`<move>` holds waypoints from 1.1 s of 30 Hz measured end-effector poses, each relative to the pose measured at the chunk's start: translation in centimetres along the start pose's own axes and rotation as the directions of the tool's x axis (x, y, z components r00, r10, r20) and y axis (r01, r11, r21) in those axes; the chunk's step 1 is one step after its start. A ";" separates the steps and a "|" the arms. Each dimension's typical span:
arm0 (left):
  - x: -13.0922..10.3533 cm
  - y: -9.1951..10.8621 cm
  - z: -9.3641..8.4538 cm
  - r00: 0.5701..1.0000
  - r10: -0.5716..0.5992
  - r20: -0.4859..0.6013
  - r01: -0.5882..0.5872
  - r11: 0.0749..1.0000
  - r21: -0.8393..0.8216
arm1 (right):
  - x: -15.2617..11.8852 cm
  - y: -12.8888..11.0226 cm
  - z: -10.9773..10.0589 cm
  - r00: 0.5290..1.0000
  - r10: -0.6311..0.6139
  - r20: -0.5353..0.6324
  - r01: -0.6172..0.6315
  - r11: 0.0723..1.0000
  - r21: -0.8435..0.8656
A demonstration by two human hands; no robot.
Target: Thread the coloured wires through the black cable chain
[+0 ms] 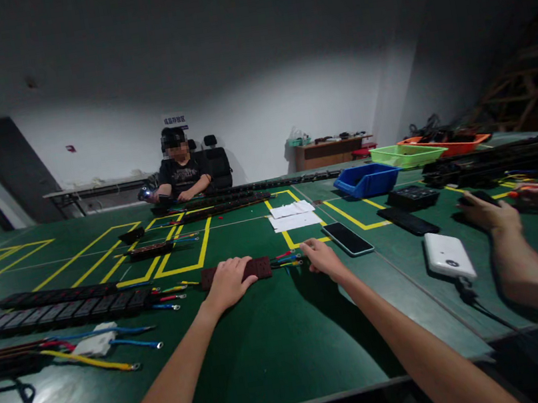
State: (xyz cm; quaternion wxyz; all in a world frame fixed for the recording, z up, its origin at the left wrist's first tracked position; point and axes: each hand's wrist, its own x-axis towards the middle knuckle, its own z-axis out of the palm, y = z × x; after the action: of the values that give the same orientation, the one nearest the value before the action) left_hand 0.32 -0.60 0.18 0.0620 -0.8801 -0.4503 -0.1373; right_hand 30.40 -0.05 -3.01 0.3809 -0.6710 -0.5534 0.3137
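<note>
A dark red-brown block (262,268) with socket-like openings lies on the green table (273,362). My left hand (230,282) rests over its middle, palm down, fingers over the top and thumb along the near side. Red, yellow and blue wires (285,261) with metal lugs come out of its right end. My right hand (318,258) is just right of the wire ends, fingers curled together; whether it pinches a wire tip is too small to tell. A phone (348,238) lies right of my right hand.
Black strips with lugged wires (58,315) lie at left. Papers (294,215), a blue bin (367,180), a green basket (406,154) and a white power bank (449,255) are beyond and right. Another person's hands (496,211) work at right; a person (182,167) sits opposite.
</note>
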 end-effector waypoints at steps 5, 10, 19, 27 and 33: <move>0.0 0.1 -0.1 1.000 0.001 -0.003 -0.001 1.000 0.006 | -0.4 -0.7 0.0 0.999 -0.010 0.042 0.003 0.986 0.164; 0.0 0.1 -0.2 1.000 0.002 0.004 -0.002 1.000 -0.007 | -0.7 -1.4 0.0 0.998 -0.050 0.028 0.039 0.947 0.320; -0.1 0.3 -0.6 1.000 -0.005 0.010 0.005 1.000 -0.006 | -0.4 -0.8 0.1 0.998 -0.069 0.013 0.067 0.985 0.157; 0.0 0.3 -0.5 1.000 -0.004 0.006 0.004 1.000 -0.005 | -0.3 -0.7 0.5 0.994 -0.071 0.087 0.054 0.982 0.183; 0.0 0.2 -0.2 1.000 0.002 -0.008 -0.002 1.000 -0.006 | -0.5 -1.1 0.4 0.992 -0.081 0.099 0.054 0.966 0.253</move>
State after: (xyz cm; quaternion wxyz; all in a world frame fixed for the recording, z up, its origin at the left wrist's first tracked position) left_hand 0.42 -0.81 0.41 0.0611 -0.8802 -0.4487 -0.1422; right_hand 29.45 -0.41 -2.27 0.4422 -0.5807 -0.5518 0.4035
